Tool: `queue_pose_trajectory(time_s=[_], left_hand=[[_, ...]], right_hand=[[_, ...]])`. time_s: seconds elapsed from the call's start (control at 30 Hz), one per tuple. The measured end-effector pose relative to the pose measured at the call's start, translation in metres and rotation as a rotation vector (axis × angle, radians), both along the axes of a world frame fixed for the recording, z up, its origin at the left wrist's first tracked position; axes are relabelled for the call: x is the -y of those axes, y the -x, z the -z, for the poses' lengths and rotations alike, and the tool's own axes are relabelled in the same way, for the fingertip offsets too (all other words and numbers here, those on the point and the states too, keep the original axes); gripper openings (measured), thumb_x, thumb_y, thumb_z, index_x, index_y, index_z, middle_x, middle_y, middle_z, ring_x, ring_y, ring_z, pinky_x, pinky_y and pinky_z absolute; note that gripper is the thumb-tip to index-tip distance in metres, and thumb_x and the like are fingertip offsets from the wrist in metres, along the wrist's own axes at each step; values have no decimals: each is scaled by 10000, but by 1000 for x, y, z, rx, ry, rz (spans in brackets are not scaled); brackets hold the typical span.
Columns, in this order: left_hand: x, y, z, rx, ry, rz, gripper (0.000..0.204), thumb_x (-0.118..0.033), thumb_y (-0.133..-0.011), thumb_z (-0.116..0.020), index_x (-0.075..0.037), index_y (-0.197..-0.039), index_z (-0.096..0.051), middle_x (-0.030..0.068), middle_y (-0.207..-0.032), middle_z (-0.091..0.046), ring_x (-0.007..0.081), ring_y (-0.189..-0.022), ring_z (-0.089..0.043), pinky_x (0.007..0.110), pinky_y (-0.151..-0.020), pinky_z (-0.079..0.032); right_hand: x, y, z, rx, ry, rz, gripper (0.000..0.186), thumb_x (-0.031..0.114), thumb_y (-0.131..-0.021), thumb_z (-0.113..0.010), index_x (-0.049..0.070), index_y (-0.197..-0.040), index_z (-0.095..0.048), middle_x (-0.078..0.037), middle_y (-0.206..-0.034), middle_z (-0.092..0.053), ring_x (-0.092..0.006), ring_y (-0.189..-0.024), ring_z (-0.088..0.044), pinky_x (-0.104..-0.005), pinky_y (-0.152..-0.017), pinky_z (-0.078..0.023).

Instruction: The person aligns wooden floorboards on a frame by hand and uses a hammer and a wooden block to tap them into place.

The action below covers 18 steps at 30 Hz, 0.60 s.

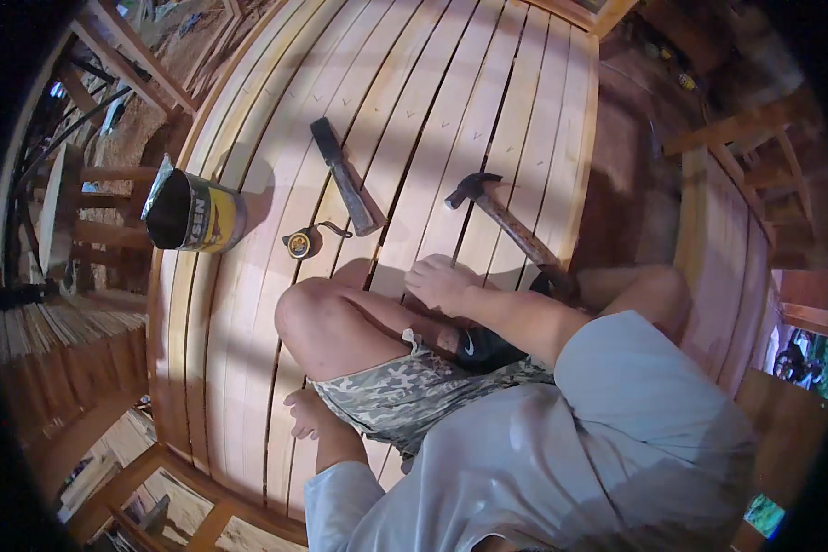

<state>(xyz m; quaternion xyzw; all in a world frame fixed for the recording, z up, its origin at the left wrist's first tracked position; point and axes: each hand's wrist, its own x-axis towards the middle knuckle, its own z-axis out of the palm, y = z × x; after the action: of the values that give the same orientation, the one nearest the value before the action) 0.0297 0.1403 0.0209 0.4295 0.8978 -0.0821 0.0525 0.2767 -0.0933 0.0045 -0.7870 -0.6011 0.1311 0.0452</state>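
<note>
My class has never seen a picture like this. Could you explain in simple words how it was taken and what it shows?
There is no machine here: a person is sitting with bare hands in view. The single picture comes from a wide camera worn on the head, looking down, so straight edges bend near the rim. The left hand and right hand are low over the slatted wooden surface; no tool shows in either. On the slats are a hammer, a chisel-like tool, a tape measure and an open can.
</note>
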Motion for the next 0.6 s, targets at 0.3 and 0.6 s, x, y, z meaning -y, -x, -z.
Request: queue_pose_trajectory(time_s=[0.3,0.6], left_hand=[[-20,21,32,76,-93,3,602,-508,-972,-309,-125,-1247,-683,245,-1364,-449,328,-1366,-350,541,-1096,-282],[8,32,-4,-57,270,470,571,-434,-981,-381,-97,-1442,-413,123,-1380,-534,398,-1328,-389,555,-1075,-314]], right_hand=[[-16,-1,35,-60,-56,135,224,151,-813,-598,92,-1001,-704,-20,-1165,-551,-216,-1182,-494,-387,-1015,-396],[29,14,7,-3,-265,101,313,167,-769,-622,88,-1071,-647,-81,-1177,-563,-263,-1186,-498,-437,-1017,-400]])
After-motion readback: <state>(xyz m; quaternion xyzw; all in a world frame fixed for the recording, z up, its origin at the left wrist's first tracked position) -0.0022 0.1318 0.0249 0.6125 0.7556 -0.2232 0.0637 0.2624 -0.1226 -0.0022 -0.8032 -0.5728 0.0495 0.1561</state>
